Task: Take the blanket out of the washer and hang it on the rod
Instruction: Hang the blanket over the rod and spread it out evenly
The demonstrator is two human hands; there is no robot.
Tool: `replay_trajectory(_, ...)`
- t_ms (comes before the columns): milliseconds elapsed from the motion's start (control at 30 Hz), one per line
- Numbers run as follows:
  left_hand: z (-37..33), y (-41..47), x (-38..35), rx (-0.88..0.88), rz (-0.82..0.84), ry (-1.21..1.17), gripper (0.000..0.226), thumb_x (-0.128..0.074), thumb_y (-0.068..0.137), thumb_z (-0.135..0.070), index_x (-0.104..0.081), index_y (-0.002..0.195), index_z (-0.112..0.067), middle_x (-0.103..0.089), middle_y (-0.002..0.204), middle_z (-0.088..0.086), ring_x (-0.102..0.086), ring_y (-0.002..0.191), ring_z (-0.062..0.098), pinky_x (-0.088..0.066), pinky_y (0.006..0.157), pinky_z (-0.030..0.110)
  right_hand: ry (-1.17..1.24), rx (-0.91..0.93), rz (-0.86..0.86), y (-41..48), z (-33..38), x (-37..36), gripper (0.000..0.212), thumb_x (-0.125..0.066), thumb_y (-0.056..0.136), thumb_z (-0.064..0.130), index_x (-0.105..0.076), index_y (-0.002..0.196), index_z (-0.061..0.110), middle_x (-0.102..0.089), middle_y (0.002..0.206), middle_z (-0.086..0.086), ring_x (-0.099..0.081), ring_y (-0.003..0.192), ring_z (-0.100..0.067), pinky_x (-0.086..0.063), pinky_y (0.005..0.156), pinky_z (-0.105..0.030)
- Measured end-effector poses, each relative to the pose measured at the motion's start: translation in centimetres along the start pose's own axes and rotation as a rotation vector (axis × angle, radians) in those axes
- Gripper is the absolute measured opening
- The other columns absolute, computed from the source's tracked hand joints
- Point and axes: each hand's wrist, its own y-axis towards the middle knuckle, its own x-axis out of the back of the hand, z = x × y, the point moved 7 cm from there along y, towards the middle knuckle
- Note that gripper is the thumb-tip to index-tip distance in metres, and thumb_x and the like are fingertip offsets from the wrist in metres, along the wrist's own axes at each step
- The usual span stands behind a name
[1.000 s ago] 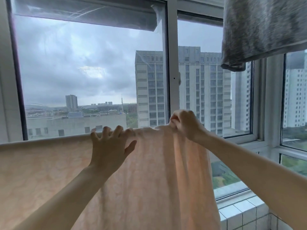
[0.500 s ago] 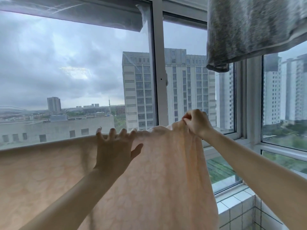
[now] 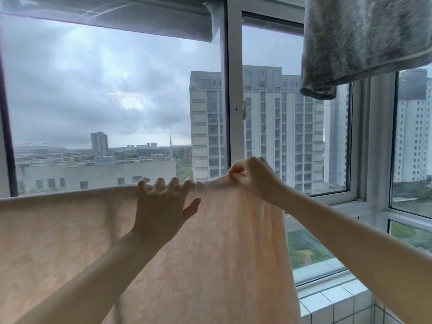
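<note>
Your peach blanket lies draped over the hidden rod, left to centre. It looks soft, thin and limp, so take it along the top fold. Your left hand rests there, fingers spread. Your right hand pinches the bunched fold beside it, below a grey towel.

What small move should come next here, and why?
Probably draw the right hand rightward while the left hand steadies the top edge: the blanket lies flat to the left but is bunched where the right hand pinches it.
</note>
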Motion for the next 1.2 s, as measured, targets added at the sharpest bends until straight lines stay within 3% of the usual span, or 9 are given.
replay_trajectory(167, -0.8, 0.1, 0.0, 0.006, -0.016, -0.049, 0.055, -0.028, 0.091, -0.055, -0.057, 0.124, -0.022, -0.068, 0.109, 0.003, -0.065, 0.093, 0.031, -0.042, 0.09, 0.052, -0.029, -0.087, -0.007, 0.4, -1.8, 0.0, 0.011, -0.062, 0.09, 0.015, -0.072, 0.096, 0.013, -0.073, 0.092, 0.001, -0.066, 0.082, -0.012, -0.055, 0.083, -0.033)
replay_trajectory(333, -4.0, 0.9, -0.4, -0.063, -0.04, -0.088, 0.059, -0.03, 0.091, -0.052, -0.051, 0.134, -0.019, -0.06, 0.126, 0.004, -0.06, 0.103, 0.031, -0.044, 0.091, 0.05, 0.049, -0.133, 0.139, 1.2, -2.4, -0.2, 0.011, -0.066, 0.088, 0.016, -0.073, 0.094, 0.009, -0.072, 0.091, -0.003, -0.063, 0.081, -0.011, -0.051, 0.078, -0.02)
replay_trajectory(433, -6.0, 1.6, -0.3, -0.087, -0.036, -0.093, 0.06, -0.03, 0.09, -0.055, -0.051, 0.134, -0.02, -0.06, 0.124, 0.003, -0.06, 0.098, 0.03, -0.045, 0.086, 0.049, 0.077, -0.129, 0.165, 1.2, -2.5, 0.1, 0.009, -0.067, 0.087, 0.015, -0.073, 0.091, 0.01, -0.071, 0.087, -0.001, -0.063, 0.08, -0.01, -0.048, 0.067, -0.012)
replay_trajectory(567, -7.8, 2.5, -0.2, -0.075, -0.038, -0.086, 0.06, -0.03, 0.087, -0.06, -0.054, 0.127, -0.023, -0.064, 0.113, 0.0, -0.062, 0.091, 0.029, -0.044, 0.081, 0.046, 0.15, -0.161, 0.089, 0.2, -4.1, 2.0, 0.012, -0.063, 0.089, 0.007, -0.071, 0.097, 0.009, -0.07, 0.093, 0.0, -0.066, 0.086, -0.011, -0.05, 0.074, -0.011)
replay_trajectory(700, -8.9, 3.3, -0.4, -0.06, -0.038, -0.087, 0.059, -0.03, 0.085, -0.062, -0.055, 0.123, -0.024, -0.065, 0.107, -0.001, -0.063, 0.089, 0.029, -0.042, 0.081, 0.046, 0.175, -0.24, 0.059, -1.6, -6.8, 3.9, 0.038, -0.051, 0.085, -0.007, -0.064, 0.116, 0.011, -0.066, 0.115, -0.005, -0.062, 0.106, -0.016, -0.049, 0.095, -0.025)
replay_trajectory(933, -9.6, 3.5, -0.5, -0.021, -0.107, -0.094, 0.054, -0.035, 0.085, -0.062, -0.056, 0.12, -0.026, -0.064, 0.104, -0.004, -0.061, 0.091, 0.028, -0.037, 0.083, 0.045, 0.274, -0.221, 0.239, -4.3, -7.9, 2.7, 0.062, -0.068, 0.086, 0.027, -0.039, 0.142, 0.026, -0.056, 0.127, -0.008, -0.058, 0.112, -0.023, -0.052, 0.092, -0.04)
replay_trajectory(1067, -9.6, 3.4, -0.6, -0.006, -0.132, -0.087, 0.053, -0.037, 0.086, -0.063, -0.054, 0.121, -0.026, -0.063, 0.105, -0.005, -0.06, 0.092, 0.028, -0.038, 0.085, 0.046, 0.126, -0.114, 0.137, -3.8, -6.8, 2.1, 0.045, -0.068, 0.087, 0.023, -0.055, 0.131, 0.02, -0.06, 0.118, -0.01, -0.057, 0.107, -0.022, -0.045, 0.083, -0.019)
replay_trajectory(1133, -9.6, 3.3, -0.6, -0.009, -0.143, -0.082, 0.052, -0.037, 0.087, -0.062, -0.053, 0.121, -0.027, -0.063, 0.104, -0.004, -0.06, 0.09, 0.028, -0.038, 0.084, 0.045, 0.079, -0.053, 0.106, -3.7, -5.9, 2.3, 0.033, -0.065, 0.089, 0.011, -0.062, 0.122, 0.01, -0.059, 0.101, -0.005, -0.055, 0.087, -0.011, -0.04, 0.067, -0.001)
replay_trajectory(1200, -9.4, 3.2, -0.6, -0.009, -0.146, -0.072, 0.051, -0.038, 0.087, -0.063, -0.052, 0.121, -0.027, -0.063, 0.104, -0.005, -0.06, 0.089, 0.027, -0.038, 0.083, 0.045, 0.092, -0.035, 0.123, -3.6, -5.5, 2.5, 0.032, -0.061, 0.089, 0.0, -0.063, 0.121, 0.003, -0.058, 0.095, 0.001, -0.048, 0.074, 0.002, -0.033, 0.059, 0.007)
